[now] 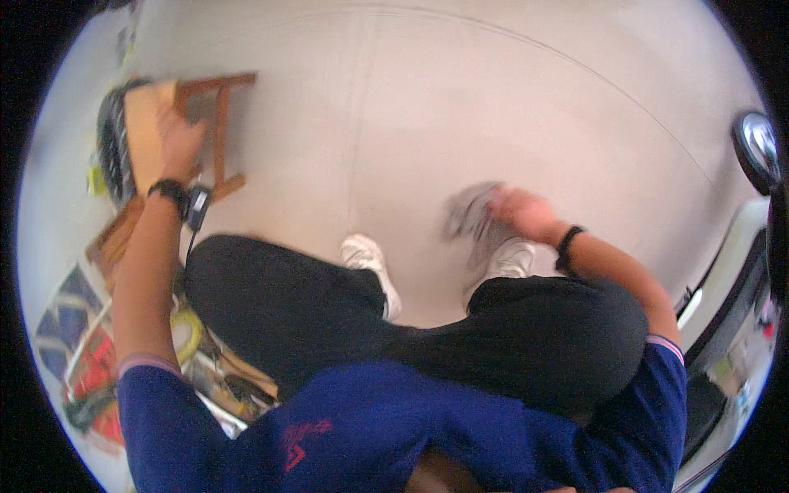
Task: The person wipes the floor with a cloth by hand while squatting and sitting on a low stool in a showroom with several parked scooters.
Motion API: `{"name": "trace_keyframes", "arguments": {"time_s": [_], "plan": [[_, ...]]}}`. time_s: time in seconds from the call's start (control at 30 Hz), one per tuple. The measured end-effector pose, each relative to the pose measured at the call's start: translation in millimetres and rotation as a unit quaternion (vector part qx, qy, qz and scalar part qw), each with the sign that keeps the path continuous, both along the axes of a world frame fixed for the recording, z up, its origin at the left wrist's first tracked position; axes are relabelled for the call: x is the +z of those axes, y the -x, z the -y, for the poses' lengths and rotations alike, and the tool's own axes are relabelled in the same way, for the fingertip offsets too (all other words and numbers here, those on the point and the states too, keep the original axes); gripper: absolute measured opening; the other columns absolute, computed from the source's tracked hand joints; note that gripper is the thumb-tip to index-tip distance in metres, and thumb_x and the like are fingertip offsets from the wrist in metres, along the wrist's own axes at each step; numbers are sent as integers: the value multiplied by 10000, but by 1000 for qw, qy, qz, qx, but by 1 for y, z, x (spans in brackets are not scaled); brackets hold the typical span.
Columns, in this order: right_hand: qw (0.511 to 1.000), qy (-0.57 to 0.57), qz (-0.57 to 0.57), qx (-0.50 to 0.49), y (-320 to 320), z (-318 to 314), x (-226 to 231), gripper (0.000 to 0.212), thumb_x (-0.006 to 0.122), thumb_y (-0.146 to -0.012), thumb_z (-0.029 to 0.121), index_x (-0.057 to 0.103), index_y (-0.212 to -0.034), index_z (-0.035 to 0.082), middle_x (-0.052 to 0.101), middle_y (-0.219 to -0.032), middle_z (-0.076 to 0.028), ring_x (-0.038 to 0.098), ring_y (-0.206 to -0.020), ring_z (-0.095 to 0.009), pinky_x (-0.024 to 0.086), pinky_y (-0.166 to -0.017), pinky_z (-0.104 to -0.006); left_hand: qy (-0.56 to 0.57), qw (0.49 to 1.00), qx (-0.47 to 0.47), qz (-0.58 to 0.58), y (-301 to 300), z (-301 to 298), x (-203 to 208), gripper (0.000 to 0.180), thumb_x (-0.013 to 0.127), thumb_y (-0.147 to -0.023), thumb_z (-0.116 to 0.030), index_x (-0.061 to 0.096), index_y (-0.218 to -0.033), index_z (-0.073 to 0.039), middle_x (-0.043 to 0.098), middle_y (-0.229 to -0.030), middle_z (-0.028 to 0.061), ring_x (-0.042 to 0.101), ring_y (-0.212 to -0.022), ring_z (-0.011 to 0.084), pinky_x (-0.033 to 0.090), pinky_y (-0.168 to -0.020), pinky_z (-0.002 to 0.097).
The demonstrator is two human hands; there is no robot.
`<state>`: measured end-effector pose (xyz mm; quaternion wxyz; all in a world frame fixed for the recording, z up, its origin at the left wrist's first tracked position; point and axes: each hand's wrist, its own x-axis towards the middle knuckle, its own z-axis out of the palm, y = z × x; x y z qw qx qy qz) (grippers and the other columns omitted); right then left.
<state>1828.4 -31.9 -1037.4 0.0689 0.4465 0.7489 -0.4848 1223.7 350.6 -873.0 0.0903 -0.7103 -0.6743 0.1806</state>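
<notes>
On the left, my left hand (182, 141) is at a small wooden stool (148, 135) with a tan board and brown legs pointing right. Its thumb sticks out and the fingers seem curled at the board, though they are blurred. A black, shiny covering (115, 140) shows along the stool's far left side. My right hand (528, 214) is closed around a crumpled grey cloth (472, 212). The cloth hangs over the floor in front of my right shoe, smeared by motion. Both wrists wear black bands.
White shoes (370, 267) stand on the pale floor (411, 123). At the lower left lie a yellow ring of tape (187, 335) and jumbled items. A cable with a small black box (197, 207) hangs by my left wrist. A round chrome-and-black object (758, 148) and a white-edged black object (731, 279) are at right.
</notes>
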Motion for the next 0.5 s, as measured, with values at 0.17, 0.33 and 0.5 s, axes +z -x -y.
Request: {"name": "trace_keyframes", "arguments": {"time_s": [0.17, 0.33, 0.5], "plan": [[959, -164, 226, -55, -104, -115, -9, 556, 464, -992, 91, 373, -1534, 178, 360, -1601, -88, 339, -1478, -292, 329, -1204, -407, -78, 993, -81, 42, -13, -3, -14, 994, 705, -803, -401, 236, -1520, 103, 278, -1579, 307, 223, -1498, 414, 196, -1242, 430], [900, -184, 300, -259, -124, -217, -14, 639, 555, -887, 11, 417, -1504, 104, 324, -1624, -70, 344, -1466, -328, 348, -1190, -415, -117, 987, -85, 71, -24, 7, -13, 1004, 706, -773, -385, 240, -1520, 97, 299, -1560, 320, 279, -1468, 433, 235, -1226, 437], [919, -234, 285, -140, -8, -242, -32, 638, 587, -883, 65, 409, -1495, 104, 337, -1614, -70, 313, -1480, -346, 378, -1178, -428, -145, 982, -100, 65, -20, 6, -10, 996, 686, -778, -399, 240, -1526, 85, 307, -1553, 325, 317, -1446, 438, 267, -1209, 452]]}}
